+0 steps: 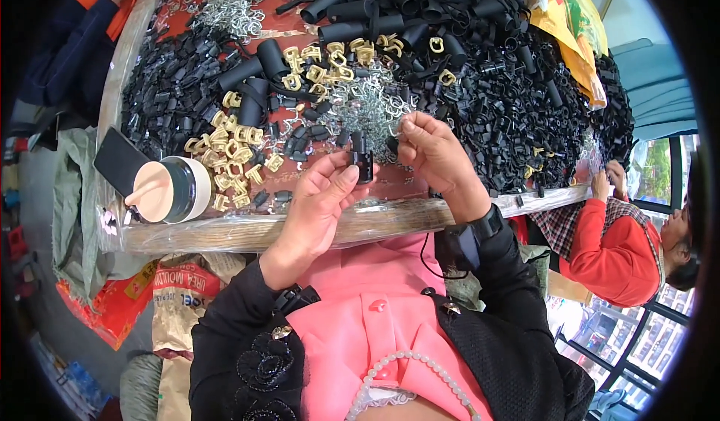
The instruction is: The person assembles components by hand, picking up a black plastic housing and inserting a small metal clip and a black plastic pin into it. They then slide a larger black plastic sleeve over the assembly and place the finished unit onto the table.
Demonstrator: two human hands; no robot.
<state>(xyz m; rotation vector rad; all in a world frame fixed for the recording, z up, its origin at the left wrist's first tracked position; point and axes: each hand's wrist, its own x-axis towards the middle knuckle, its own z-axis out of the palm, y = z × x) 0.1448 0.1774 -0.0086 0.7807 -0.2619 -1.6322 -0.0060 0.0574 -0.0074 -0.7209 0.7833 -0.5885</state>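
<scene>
We worked at a crowded worktop (390,215), our left hand (315,200) clamped by thumb and fingers on a black part (364,167), raised just over the near edge. At the part's 3 o'clock, our right hand (439,155) had thumb and forefinger pinched together; anything between them was too small to tell. Silver hooks (360,113) lay heaped at 12 o'clock, gold clips (236,151) and a jar (199,188) at 9. A co-worker (615,252) in red sat at 4 o'clock, hands at the edge.
</scene>
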